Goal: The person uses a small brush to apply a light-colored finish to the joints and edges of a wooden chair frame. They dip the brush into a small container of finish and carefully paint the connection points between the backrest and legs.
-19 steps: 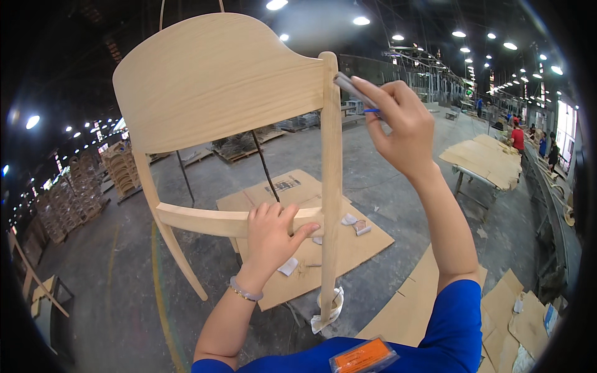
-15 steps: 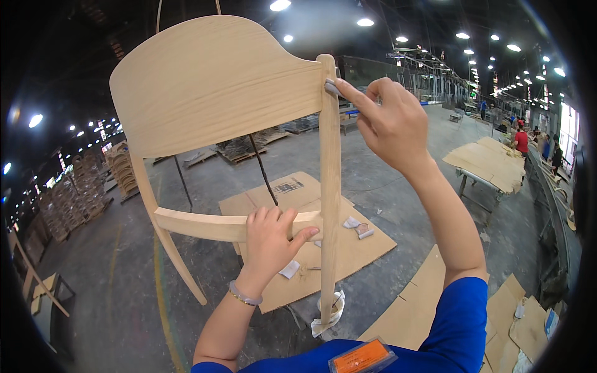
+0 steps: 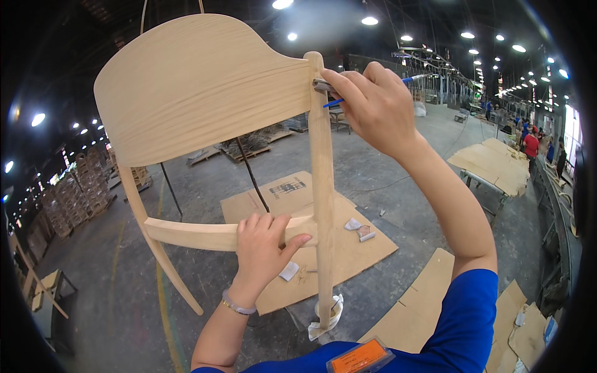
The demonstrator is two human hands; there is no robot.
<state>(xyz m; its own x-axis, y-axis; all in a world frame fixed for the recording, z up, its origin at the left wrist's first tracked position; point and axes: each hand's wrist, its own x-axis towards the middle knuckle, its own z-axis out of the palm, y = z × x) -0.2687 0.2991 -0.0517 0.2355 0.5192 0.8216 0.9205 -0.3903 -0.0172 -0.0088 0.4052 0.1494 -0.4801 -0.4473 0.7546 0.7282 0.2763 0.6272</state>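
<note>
Hands: both closed on something. Left hand wraps the lower rail, fingers over its top, thumb lying toward the right post. Right hand pinches a grey pad, which touches the upper part of that post, just below its rounded tip. A thin blue tool runs crosswise in the same hand, clear of the fingers at either end.

Chair frame, pale wood, directly in front of the person; broad curved backrest uppermost, lower rail joining the two posts. What bears its weight: cannot tell.

Below and behind: cardboard sheet on the grey floor. On it, crumpled grey scraps beyond the right post and a white scrap near the left hand. Pale container by the post's lower end, as seen.

Person: blue sleeve, bracelet on left wrist, orange badge.

Farther out: yellow floor line and stacked wooden parts to the left; cardboard-covered counter to the right; co-worker in red beyond it. Lamps overhead.
</note>
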